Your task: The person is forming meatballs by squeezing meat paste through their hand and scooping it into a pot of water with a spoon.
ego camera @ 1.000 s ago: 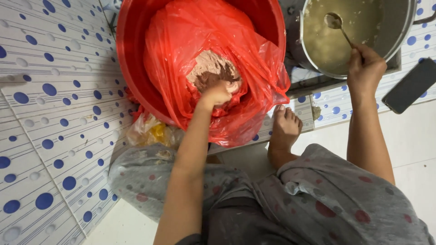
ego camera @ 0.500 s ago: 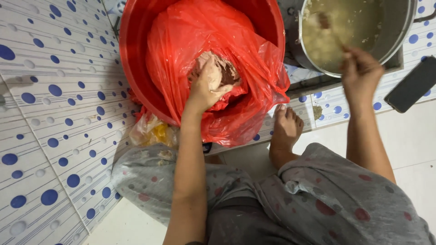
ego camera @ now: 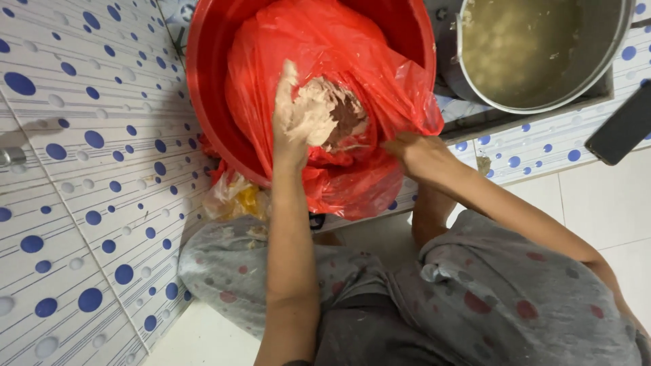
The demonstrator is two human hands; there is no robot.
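— What are the two hands doing?

— The left hand (ego camera: pixel 293 115) is raised over the mouth of one red plastic bag (ego camera: pixel 352 81), fingers curled shut around a lump of pale, brownish dough (ego camera: pixel 319 118) that coats the palm. The right hand (ego camera: pixel 415 153) closes on the bag's edge at the near side, pinching the plastic.

— Where is the dough?

— Inside the bag's opening, partly in the left hand's grasp, the rest still sunk in the plastic. The bag sits in one red basin (ego camera: pixel 203 102) and spills over its near rim.

— And around that?

— One metal pot (ego camera: pixel 610 74) stands to the right of the basin, holding a cloudy liquid with pale lumps. One dark phone (ego camera: pixel 624 125) lies just beyond it on the dotted tile ledge. A crumpled clear bag with something yellow (ego camera: pixel 234 200) sits under the basin's lip. White tiles with blue dots (ego camera: pixel 81 169) cover the wall on the left — the person's knees, in grey spotted cloth (ego camera: pixel 475 298), fill the foreground.
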